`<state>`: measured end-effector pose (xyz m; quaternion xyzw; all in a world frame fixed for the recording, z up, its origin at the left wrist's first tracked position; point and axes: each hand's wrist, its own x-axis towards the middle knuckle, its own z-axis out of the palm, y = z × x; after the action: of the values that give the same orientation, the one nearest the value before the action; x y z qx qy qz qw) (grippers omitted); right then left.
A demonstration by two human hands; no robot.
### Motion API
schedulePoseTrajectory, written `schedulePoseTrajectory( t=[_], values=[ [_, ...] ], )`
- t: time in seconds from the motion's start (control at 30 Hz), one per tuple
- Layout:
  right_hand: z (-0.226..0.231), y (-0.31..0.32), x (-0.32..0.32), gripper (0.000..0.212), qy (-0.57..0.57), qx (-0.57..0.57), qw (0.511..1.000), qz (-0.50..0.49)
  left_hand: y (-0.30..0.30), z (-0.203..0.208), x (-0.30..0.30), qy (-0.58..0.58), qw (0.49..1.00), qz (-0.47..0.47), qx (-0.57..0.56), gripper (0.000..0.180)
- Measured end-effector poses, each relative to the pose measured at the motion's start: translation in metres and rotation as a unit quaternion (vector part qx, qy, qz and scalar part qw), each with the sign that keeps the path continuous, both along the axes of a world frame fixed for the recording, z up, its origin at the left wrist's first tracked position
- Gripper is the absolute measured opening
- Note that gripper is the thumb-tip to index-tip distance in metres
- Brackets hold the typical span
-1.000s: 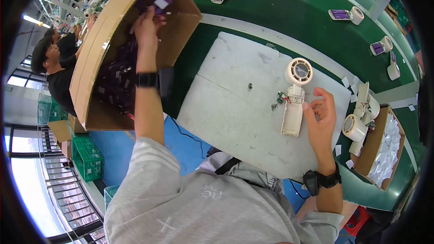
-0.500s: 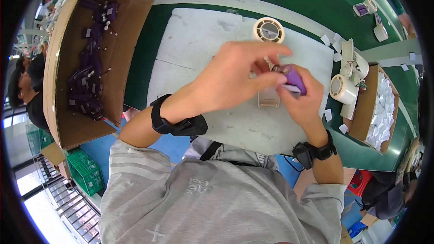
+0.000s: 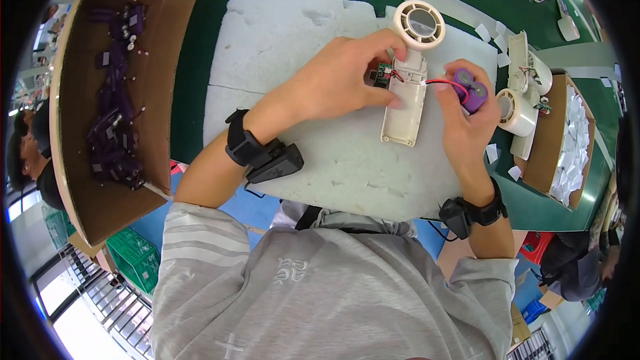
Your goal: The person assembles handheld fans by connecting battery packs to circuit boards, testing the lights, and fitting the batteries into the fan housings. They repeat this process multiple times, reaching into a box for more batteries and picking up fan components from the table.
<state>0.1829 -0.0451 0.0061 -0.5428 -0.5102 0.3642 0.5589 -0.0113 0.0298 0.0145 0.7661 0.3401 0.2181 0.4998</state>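
Note:
A cream handheld fan (image 3: 402,120) lies on the pale foam pad (image 3: 320,167), its round grille away from me and its handle casing open toward me. My left hand (image 3: 343,77) grips the casing from the left, with the index finger near the neck and the thumb on the handle's edge. Beside those fingers a small green circuit board (image 3: 382,75) sticks out at the casing's left side. To the right, my right hand (image 3: 467,123) holds a purple battery pack (image 3: 472,91) with its round cell ends showing. Red and black wires run from the pack toward the casing.
A tall cardboard box (image 3: 157,127) with several purple battery packs (image 3: 117,127) stands at the left. On the right are more cream fan bodies (image 3: 520,112), a carton (image 3: 533,172) of folded white pieces (image 3: 572,147) and loose white slips (image 3: 492,153). Further fans lie across the green table.
My hands have moved apart. The battery pack has gone right in my right hand, its wires now stretched toward the fan. My left hand has come onto the fan casing.

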Motion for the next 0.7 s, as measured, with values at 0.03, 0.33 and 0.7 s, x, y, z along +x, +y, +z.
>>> schedulePoseTrajectory(
  t=[0.03, 0.33, 0.7],
  values=[
    [0.002, 0.0, 0.0, 0.018, -0.032, -0.014, 0.999, 0.017, 0.003, -0.001, -0.002, -0.004, 1.0, -0.002, -0.005, 0.041],
    [0.003, 0.008, 0.0, 0.024, -0.234, 0.113, 0.952, 0.16, 0.001, -0.014, -0.009, -0.087, 0.994, -0.051, -0.036, 0.017],
    [-0.004, 0.007, -0.004, 0.03, -0.311, 0.136, 0.934, 0.113, 0.0, -0.008, -0.01, -0.046, 0.996, -0.065, -0.024, 0.016]
  ],
)
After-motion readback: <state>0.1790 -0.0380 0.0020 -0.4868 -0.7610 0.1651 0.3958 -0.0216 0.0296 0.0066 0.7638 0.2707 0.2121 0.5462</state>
